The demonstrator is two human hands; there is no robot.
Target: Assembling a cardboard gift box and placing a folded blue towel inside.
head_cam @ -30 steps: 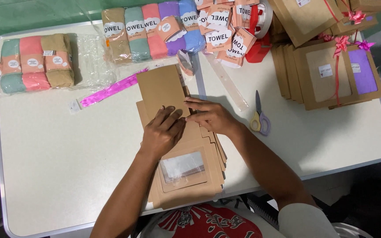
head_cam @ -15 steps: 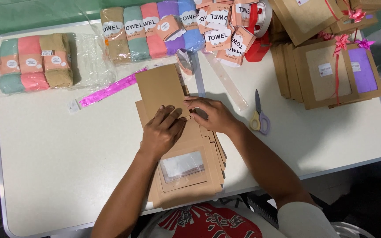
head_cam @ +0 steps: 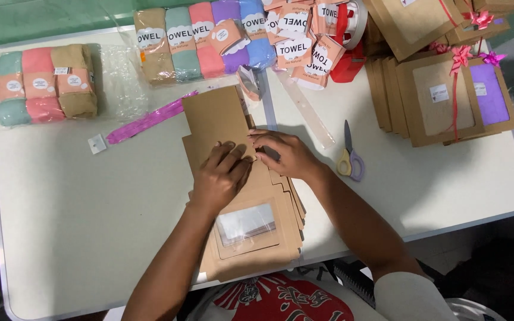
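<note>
Brown card box blanks (head_cam: 251,232) lie stacked at the near edge of a white table (head_cam: 78,238); left hand (head_cam: 221,178) presses flat, fingers spread, on the top blank; right hand (head_cam: 287,153) pinches its folded flap (scissors (head_cam: 348,156) just beside); green floor beyond.
</note>
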